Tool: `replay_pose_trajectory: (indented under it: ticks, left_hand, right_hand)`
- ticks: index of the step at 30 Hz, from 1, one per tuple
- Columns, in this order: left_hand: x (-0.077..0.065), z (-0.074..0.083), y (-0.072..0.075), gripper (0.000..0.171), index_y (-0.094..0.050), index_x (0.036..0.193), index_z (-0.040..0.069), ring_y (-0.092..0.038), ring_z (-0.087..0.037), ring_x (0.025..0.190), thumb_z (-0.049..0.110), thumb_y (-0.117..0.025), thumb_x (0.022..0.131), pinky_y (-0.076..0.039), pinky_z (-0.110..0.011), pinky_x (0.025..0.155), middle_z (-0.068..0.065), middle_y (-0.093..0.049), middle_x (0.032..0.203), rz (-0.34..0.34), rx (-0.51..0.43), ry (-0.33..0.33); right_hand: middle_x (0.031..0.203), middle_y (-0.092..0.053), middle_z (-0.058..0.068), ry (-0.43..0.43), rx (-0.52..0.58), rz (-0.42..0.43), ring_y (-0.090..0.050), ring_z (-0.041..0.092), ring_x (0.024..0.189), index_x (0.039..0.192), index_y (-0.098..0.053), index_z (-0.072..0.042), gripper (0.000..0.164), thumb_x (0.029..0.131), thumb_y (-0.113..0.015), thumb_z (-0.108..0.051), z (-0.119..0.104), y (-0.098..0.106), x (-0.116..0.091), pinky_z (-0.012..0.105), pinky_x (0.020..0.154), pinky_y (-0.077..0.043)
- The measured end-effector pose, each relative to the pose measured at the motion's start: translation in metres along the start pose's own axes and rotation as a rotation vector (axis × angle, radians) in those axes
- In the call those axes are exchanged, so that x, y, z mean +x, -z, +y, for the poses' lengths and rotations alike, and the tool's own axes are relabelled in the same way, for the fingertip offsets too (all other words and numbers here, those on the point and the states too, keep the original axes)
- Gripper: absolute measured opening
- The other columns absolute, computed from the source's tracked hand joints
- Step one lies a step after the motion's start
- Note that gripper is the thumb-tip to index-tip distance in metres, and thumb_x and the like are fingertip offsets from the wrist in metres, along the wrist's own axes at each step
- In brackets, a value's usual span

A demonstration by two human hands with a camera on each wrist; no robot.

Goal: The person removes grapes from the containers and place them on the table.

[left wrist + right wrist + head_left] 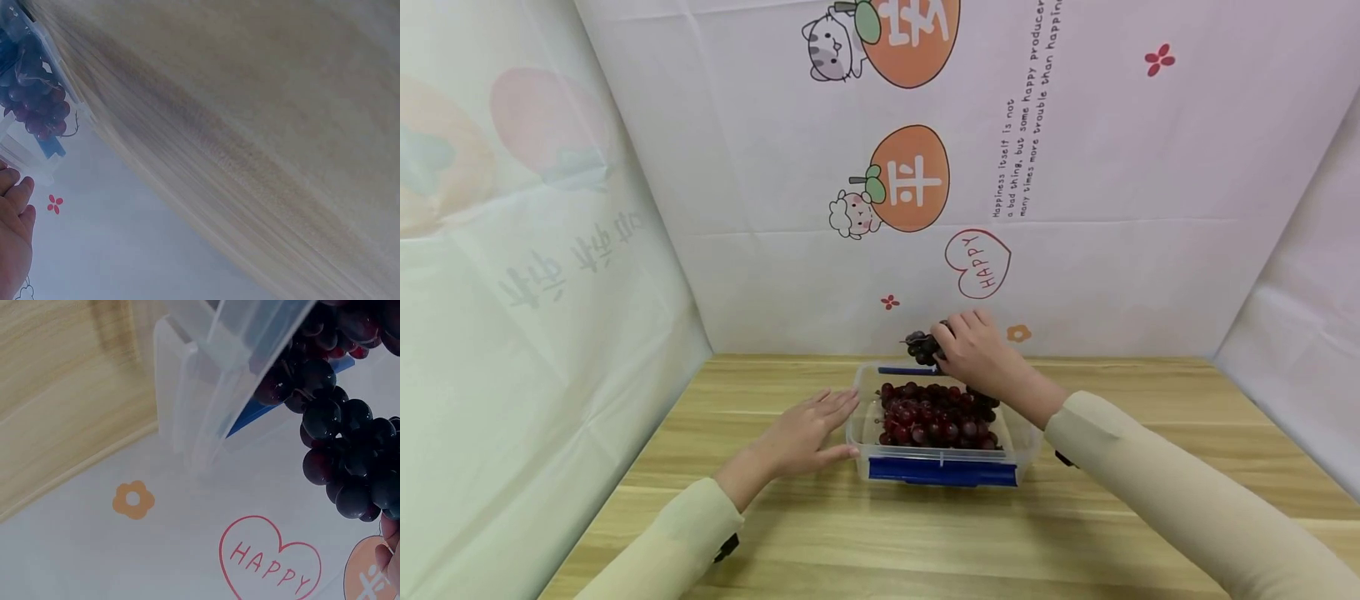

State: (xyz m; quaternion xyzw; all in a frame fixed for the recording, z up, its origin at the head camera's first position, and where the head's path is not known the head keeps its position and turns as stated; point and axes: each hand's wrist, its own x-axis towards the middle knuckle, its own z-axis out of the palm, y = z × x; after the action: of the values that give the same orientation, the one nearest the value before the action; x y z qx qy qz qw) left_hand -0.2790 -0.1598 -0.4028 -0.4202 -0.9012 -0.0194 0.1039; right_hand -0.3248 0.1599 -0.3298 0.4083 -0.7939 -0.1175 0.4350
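holding dark grapes (922,348), right hand (976,352) curled, exact grip unclear; left hand (808,429) straight-fingered at box (943,472). probably bruisable: cradle beneath.

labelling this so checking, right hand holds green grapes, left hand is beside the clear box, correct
The colour is wrong: the right hand holds dark grapes, not green, as the right wrist view shows; the left hand is beside the clear box.

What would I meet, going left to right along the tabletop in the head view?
Beige left sleeve → bare left hand → clear, rectangular, blue-clipped plastic box holding round dark-red grapes → beige right sleeve.
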Motion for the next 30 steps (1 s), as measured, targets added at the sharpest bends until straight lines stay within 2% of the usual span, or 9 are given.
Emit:
replay_pose_trajectory:
  ticks: [8,16,30]
  left_hand:
    - [0.000,0.000,0.000,0.081,-0.030,0.151,0.002,-0.032,-0.033,0.140,0.063,-0.036,0.097,-0.023,-0.046,0.116,-0.016,-0.029,0.155,0.021,-0.007,-0.021]
    - [0.000,-0.001,0.001,0.081,-0.029,0.152,0.003,-0.028,-0.028,0.142,0.063,-0.036,0.097,-0.021,-0.044,0.117,-0.013,-0.028,0.156,0.005,0.006,-0.008]
    - [0.000,-0.001,-0.001,0.082,-0.027,0.152,0.004,-0.029,-0.029,0.142,0.063,-0.036,0.097,-0.020,-0.043,0.117,-0.013,-0.026,0.156,0.003,0.001,-0.004]
  right_hand:
    - [0.082,-0.055,0.015,-0.026,0.010,0.011,-0.051,0.032,0.072,0.100,-0.055,0.001,0.040,0.081,-0.079,-0.026,0.013,0.008,0.001,0.041,0.062,-0.041]
    - [0.082,-0.054,0.016,-0.046,0.038,0.068,-0.051,0.035,0.071,0.099,-0.055,0.002,0.041,0.079,-0.080,-0.023,0.025,0.012,0.001,0.043,0.062,-0.040]
    - [0.082,-0.054,0.018,-0.095,0.056,0.151,-0.050,0.036,0.069,0.100,-0.055,0.004,0.042,0.076,-0.081,-0.018,0.045,0.024,0.001,0.046,0.061,-0.040]
